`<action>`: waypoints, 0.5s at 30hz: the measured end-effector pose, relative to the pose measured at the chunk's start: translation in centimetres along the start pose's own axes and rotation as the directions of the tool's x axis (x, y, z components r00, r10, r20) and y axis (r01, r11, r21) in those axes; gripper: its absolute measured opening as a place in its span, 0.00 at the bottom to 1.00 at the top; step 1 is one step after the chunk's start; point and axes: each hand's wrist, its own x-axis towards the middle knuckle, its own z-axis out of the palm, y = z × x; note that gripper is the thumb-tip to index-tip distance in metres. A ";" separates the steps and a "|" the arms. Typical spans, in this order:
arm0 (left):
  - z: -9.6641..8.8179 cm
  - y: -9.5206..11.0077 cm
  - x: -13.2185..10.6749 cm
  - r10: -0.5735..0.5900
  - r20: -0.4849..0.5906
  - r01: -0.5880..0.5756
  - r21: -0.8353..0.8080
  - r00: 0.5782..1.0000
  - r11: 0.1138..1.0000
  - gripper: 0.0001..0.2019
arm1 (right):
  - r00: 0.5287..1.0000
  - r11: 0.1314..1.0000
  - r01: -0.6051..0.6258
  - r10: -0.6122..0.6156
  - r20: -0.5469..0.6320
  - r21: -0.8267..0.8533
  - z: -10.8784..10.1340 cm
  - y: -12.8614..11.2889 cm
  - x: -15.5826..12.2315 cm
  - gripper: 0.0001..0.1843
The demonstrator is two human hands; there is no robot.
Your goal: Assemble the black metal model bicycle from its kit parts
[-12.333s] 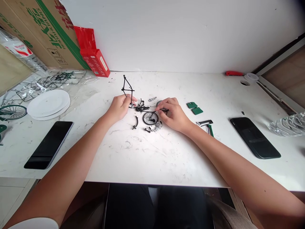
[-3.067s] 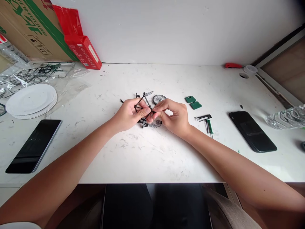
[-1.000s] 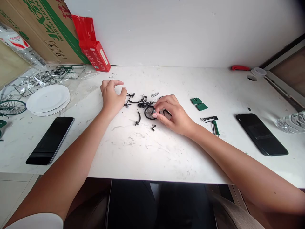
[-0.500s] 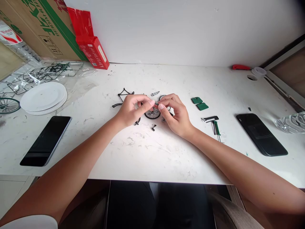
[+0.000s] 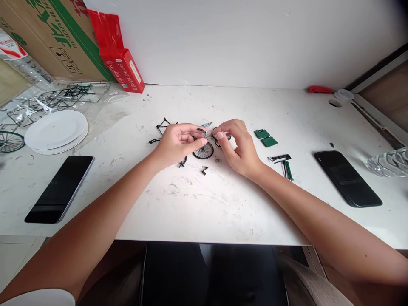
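My left hand (image 5: 178, 142) and my right hand (image 5: 237, 144) meet over small model-bicycle parts at the middle of the white table (image 5: 204, 204). Both pinch a small silver part (image 5: 208, 133) between their fingertips, too small to name. Just below it lies a black spoked wheel (image 5: 203, 151). The black bicycle frame (image 5: 162, 127) lies flat on the table left of my left hand. A curved black piece (image 5: 182, 162) and a small black bit (image 5: 204, 170) lie in front of the hands.
Two green pads (image 5: 265, 138) and small tools (image 5: 283, 163) lie to the right, then a black phone (image 5: 347, 178) and a plastic bottle (image 5: 387, 163). Left: another phone (image 5: 59, 189), white plates (image 5: 55, 131), bagged parts (image 5: 47, 102), a red box (image 5: 123, 70), cardboard.
My left hand left the frame lying on the table and came right to meet my right hand. Both hands have lifted slightly with the small silver part pinched between them.
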 end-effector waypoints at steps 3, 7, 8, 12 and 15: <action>-0.3 -0.1 0.6 -0.035 -0.103 0.028 -0.069 0.994 0.997 0.16 | 0.995 0.988 -0.022 0.037 0.096 -0.156 -0.8 1.1 0.4 0.09; -0.7 -0.1 1.0 -0.110 -0.168 0.087 -0.138 0.980 0.987 0.14 | 0.973 0.964 -0.016 0.076 0.218 -0.265 -1.2 2.0 0.4 0.07; -0.7 -0.1 1.1 -0.114 -0.180 0.088 -0.144 0.977 0.986 0.14 | 0.970 0.959 -0.018 0.086 0.228 -0.284 -1.2 2.0 0.4 0.08; -0.8 0.0 1.2 -0.110 -0.228 0.080 -0.137 0.967 0.987 0.16 | 0.957 0.944 -0.059 0.145 0.249 -0.324 -1.1 2.0 0.3 0.12; -0.7 -0.1 1.2 -0.124 -0.224 0.101 -0.112 0.967 0.989 0.16 | 0.946 0.934 -0.112 0.206 0.252 -0.341 -1.1 2.0 0.3 0.13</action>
